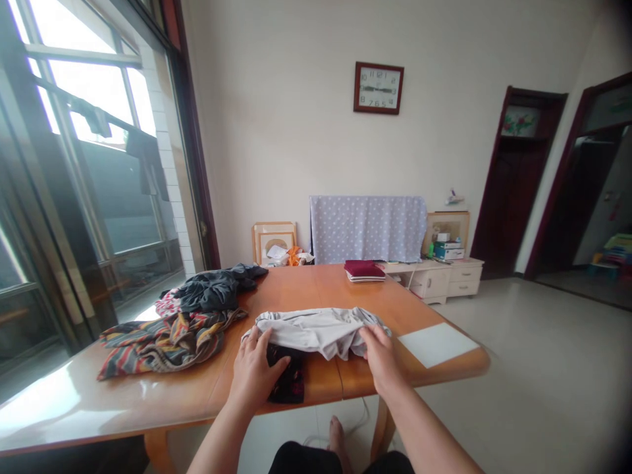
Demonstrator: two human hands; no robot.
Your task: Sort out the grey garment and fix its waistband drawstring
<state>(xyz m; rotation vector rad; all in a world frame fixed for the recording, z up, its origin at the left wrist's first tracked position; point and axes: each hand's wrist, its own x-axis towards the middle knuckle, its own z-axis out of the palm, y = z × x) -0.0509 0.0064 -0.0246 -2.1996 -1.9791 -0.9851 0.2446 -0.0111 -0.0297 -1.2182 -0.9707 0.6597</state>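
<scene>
A crumpled light grey garment (pixel 316 332) lies stretched sideways across the wooden table in front of me. At its left end is my left hand (pixel 257 365), fingers resting on the cloth and thumb spread apart from them. My right hand (pixel 382 355) grips the garment's right end, its fingertips on the fabric. A dark cloth with a small pattern (pixel 289 378) shows partly beneath the garment beside my left thumb; the rest of it is hidden.
A heap of dark clothing (pixel 212 289) and a colourful striped garment (pixel 168 342) lie at left on the table (pixel 316 289). Folded dark red cloth (pixel 364 268) sits at the far edge. A white sheet (pixel 438 344) lies near the right corner. A low cabinet (pixel 454 280) stands beyond.
</scene>
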